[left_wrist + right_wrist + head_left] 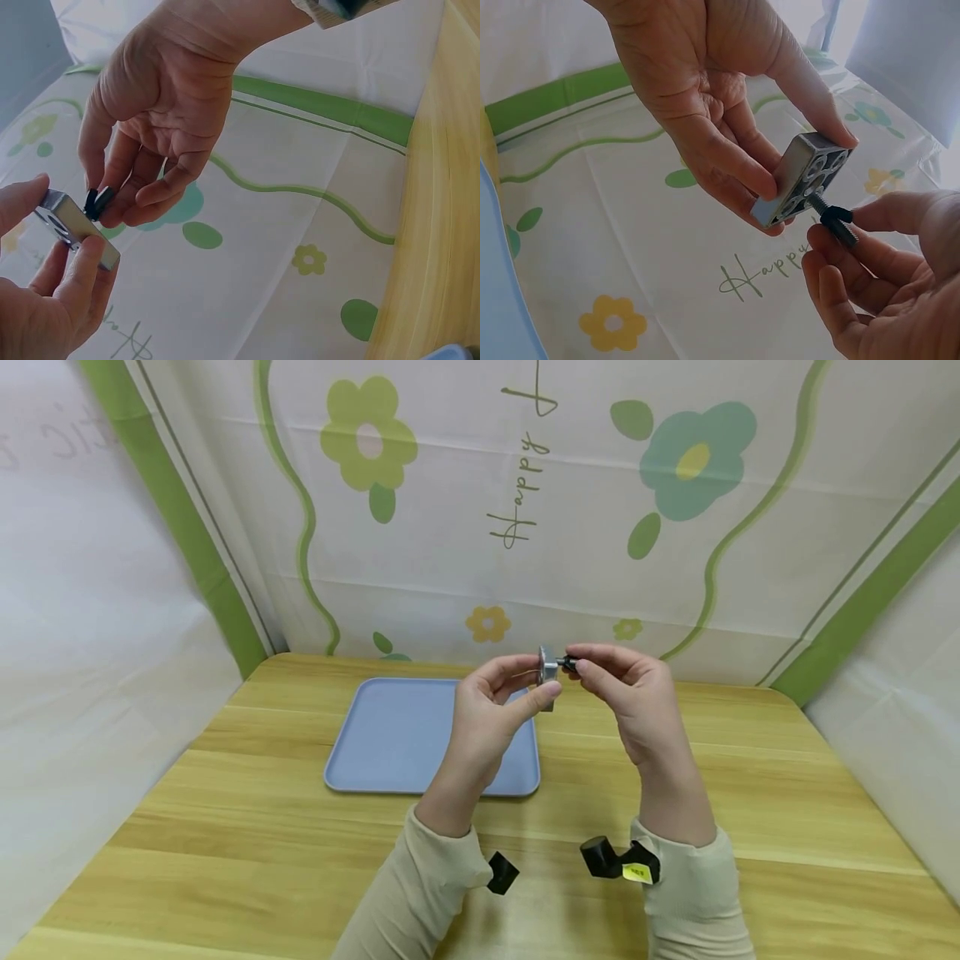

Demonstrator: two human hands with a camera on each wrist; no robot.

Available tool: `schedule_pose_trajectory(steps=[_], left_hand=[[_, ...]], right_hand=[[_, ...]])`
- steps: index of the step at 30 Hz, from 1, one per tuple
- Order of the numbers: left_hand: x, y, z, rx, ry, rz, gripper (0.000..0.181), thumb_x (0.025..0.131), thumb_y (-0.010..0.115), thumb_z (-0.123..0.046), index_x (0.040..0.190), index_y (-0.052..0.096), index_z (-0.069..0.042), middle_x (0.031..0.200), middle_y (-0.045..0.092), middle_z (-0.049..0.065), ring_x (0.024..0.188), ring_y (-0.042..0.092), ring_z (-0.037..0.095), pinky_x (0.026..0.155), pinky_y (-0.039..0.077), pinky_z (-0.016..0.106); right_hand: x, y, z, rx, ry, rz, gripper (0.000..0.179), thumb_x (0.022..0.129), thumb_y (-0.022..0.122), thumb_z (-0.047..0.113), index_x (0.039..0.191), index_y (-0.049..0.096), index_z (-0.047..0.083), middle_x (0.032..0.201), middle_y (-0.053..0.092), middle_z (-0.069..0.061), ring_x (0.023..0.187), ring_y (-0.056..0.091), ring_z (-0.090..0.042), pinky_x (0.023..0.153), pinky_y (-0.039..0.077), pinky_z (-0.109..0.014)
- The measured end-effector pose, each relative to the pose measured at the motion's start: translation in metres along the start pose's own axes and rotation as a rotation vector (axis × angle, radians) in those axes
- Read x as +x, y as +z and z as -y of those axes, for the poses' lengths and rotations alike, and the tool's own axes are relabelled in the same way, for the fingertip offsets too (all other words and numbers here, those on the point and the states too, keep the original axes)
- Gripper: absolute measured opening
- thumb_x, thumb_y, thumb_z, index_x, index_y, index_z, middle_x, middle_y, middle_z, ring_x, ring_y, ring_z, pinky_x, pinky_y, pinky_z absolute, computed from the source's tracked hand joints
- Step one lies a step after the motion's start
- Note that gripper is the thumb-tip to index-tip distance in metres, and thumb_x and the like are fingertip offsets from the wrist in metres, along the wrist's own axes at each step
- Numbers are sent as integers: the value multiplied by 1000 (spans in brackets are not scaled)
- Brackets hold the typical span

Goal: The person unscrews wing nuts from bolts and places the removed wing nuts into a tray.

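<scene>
- Metal block [550,672] is being held up off the wooden table [225,852], just right of the far right corner of the blue tray [397,739] in the head view.
- Left hand [483,714] is reaching over the tray's right part, thumb and fingers gripping the block by opposite edges.
- Right hand [637,697] is working to the right of the tray; its thumb and index finger are pinching a black fitting [835,216], the other fingers curling loosely.
- A threaded screw [820,204] is standing out from the block's ringed face, with the fitting sitting around it and thread showing on either side, so the parts are already meeting.
- The work is looking partway along: with thread lying bare, some turning is probably left, though whether the pieces are being joined or parted I cannot tell.
- The screw's inner end is hiding at the block, so its depth is not showing.
- The left hand and wrist are covering part of the tray, and both wrist views are cutting it off at the edge.
- The fitting is appearing tiny in the head view and dark in the left wrist view, its exact shape escaping me.
</scene>
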State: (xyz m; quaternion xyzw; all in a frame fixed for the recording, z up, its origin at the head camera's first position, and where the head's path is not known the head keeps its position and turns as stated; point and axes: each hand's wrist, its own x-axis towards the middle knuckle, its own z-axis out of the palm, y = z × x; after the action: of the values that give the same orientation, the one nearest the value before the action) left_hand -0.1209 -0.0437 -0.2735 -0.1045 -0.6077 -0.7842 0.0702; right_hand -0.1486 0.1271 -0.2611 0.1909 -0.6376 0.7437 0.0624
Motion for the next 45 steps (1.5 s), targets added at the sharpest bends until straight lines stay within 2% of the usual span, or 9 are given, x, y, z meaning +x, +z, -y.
schedule_pose_trajectory(steps=[6,12,22,26,29,34,40,45], left_hand=[[0,0,0,-2,5,6,33,87,75,-2,119,67,-1,117,67,8,110,65,18,90,58,33],[0,0,0,-10,5,6,33,87,75,-1,119,66,0,116,67,8,109,66,17,89,58,32],[0,1,0,-9,3,11,33,87,75,-1,119,66,-1,116,67,8,109,65,17,88,59,31],[-1,0,0,-3,4,7,34,87,75,-2,119,66,-1,116,67,8,109,65,17,88,59,31],[0,0,0,2,-2,1,34,87,75,-2,120,66,-2,116,67,8,110,65,17,88,59,31],[0,0,-1,1,-6,0,35,86,76,-2,120,66,-2,116,67,8,109,66,17,87,59,30],[0,0,0,-3,-5,-2,35,86,76,-2,119,66,-2,117,67,8,109,66,17,86,59,29],[0,0,0,-2,6,3,34,86,75,-1,119,66,-1,117,67,10,109,66,17,87,59,31]], right_hand=[[-1,0,-1,-29,-39,15,23,93,64,-4,102,75,13,101,68,4,88,60,-9,80,55,-18],[-2,1,0,-109,-51,22,24,93,62,-7,105,72,12,102,65,3,89,59,-12,82,55,-17],[0,4,-1,-173,-106,-9,28,91,63,-10,98,70,16,95,66,8,89,60,-11,79,53,-18],[-1,4,-1,-98,-97,-34,26,93,62,-7,96,71,16,93,66,6,84,59,-10,74,52,-18],[-1,3,1,-41,-72,-82,20,96,62,0,95,72,16,91,65,5,81,60,-9,69,52,-18],[0,2,3,-35,-9,-150,14,99,61,10,93,72,17,84,63,4,76,60,-11,64,51,-20],[1,3,2,-32,32,-137,14,99,61,13,92,72,16,72,61,4,67,58,-9,56,48,-17],[1,4,1,-30,46,-113,15,100,61,13,92,72,17,71,64,5,66,60,-8,57,48,-16]])
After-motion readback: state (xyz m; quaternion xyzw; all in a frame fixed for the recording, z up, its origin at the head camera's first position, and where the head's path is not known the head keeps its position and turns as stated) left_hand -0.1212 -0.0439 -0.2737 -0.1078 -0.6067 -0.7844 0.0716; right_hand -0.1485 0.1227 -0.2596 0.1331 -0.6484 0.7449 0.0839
